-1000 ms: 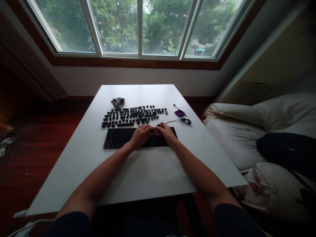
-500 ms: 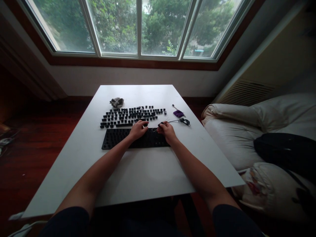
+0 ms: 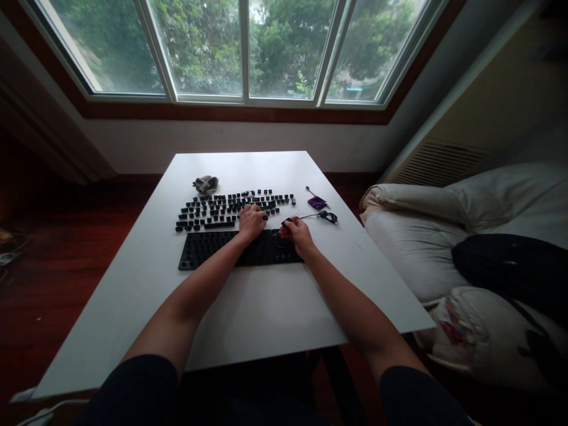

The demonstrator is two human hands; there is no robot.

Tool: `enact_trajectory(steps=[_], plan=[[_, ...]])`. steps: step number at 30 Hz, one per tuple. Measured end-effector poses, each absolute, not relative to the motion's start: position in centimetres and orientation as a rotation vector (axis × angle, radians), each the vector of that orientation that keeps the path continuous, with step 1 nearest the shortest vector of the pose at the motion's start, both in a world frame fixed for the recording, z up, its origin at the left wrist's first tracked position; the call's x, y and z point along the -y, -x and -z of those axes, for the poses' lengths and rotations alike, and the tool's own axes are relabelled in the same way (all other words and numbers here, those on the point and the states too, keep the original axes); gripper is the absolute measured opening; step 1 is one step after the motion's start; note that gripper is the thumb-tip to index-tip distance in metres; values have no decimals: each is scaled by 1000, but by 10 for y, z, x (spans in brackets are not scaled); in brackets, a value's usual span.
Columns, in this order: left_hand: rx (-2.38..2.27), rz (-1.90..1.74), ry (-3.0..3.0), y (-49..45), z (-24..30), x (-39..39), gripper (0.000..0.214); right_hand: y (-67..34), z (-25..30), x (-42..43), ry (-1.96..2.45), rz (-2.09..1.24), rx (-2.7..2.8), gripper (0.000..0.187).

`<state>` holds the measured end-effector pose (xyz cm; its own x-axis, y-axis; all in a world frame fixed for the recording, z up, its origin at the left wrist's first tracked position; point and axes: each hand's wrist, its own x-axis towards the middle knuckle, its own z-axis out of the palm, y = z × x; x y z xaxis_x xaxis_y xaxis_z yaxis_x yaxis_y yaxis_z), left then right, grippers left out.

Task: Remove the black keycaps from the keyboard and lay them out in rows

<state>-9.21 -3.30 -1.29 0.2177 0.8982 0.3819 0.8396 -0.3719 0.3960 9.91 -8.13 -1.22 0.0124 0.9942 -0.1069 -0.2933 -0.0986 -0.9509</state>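
A black keyboard base with its caps taken off lies across the middle of the white table. Behind it, several black keycaps are laid out in rows. My left hand reaches over the keyboard's far edge into those rows, fingers curled down on the keycaps; whether it holds one is hidden. My right hand hovers above the keyboard's right end, pinched on a small wire keycap puller.
A crumpled grey cloth sits behind the keycaps. A small purple pouch and a coiled black cable lie to the right. A white sofa with a dark garment stands beside the table's right edge. Windows are ahead.
My left hand left the right hand over the keyboard and moved away from me into the rows of keycaps. The right hand stayed over the keyboard's right end with the puller.
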Motion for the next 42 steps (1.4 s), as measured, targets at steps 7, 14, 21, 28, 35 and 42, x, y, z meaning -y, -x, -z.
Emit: enact_trajectory(steps=[7,14,21,28,35,42], plan=[[-1712,-780,-2353,88,17,22,18,-100,13,81,1073,-1407,902,31],[-1725,-777,-2352,88,18,21,18,-101,15,81,1068,-1401,939,33],[-1753,-846,-2380,92,16,29,20,-102,12,80,1082,-1382,961,35],[-1529,-743,-2548,110,12,64,19,-104,-11,84,1087,-1287,1490,33],[-1334,-578,-2613,124,14,85,36,-117,-21,94,1064,-1163,2007,25],[-1366,-573,-2614,121,15,86,35,-124,-24,109,1042,-1133,2124,25]])
